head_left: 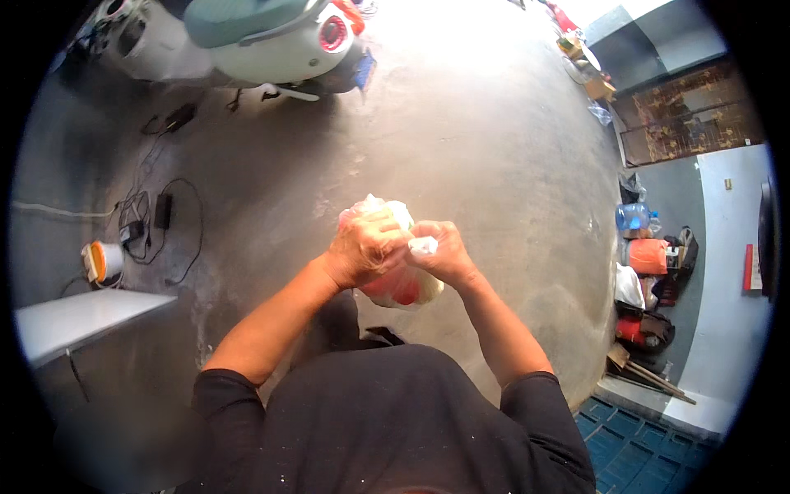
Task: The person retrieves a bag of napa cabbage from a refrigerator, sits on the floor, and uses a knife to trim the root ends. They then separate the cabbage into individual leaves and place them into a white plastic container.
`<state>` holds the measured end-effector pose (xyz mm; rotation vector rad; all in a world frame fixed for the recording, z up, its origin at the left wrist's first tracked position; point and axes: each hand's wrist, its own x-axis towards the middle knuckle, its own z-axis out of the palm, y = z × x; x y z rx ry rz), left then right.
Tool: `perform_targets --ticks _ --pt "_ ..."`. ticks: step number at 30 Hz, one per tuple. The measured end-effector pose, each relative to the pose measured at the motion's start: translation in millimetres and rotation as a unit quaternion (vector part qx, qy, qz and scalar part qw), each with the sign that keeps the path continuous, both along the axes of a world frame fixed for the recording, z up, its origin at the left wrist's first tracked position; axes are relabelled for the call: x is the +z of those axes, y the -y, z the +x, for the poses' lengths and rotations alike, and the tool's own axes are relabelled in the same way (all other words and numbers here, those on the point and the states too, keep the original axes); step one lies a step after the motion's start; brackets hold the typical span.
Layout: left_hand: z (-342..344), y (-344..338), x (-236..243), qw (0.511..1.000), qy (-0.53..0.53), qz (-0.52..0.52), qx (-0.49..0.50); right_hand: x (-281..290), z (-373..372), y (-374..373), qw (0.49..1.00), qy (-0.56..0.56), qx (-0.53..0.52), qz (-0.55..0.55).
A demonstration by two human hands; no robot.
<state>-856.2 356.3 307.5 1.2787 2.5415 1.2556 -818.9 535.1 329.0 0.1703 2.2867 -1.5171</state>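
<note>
In front of my body hangs a translucent plastic bag (399,288) with red and pale green-white contents that I cannot make out. My left hand (362,247) is closed on the gathered upper part of the bag, its fingers bent over the plastic. Just to its right, my right hand (440,251) pinches a white bunched end of the same bag between thumb and fingers. The two hands touch or nearly touch, and they hide much of the bag's top.
A white scooter (271,41) stands top left. Cables and chargers (163,210) lie on the floor (494,148) at left, beside an orange-and-white bucket (107,262) and a white counter (90,317). Bags and water containers (634,218) line the right wall, near blue tiles (634,445).
</note>
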Motion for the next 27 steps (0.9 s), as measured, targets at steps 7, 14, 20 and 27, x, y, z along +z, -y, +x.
perform_targets --ticks 7,14,20,27 --pt "-143 -112 -4 0.997 0.022 0.054 -0.05 -4 -116 -110 0.996 0.014 -0.081 -0.018" --pt "-290 -244 -7 0.996 -0.034 0.035 -0.078 -26 -242 -224 0.963 -0.002 -0.17 -0.21" --pt "-399 -331 -22 0.988 0.044 0.11 -0.102 -18 -348 -313 0.972 0.025 -0.161 -0.17" --pt "-558 -437 -37 0.988 0.042 0.129 -0.067 -18 -505 -422 0.972 -0.197 -0.125 -0.018"
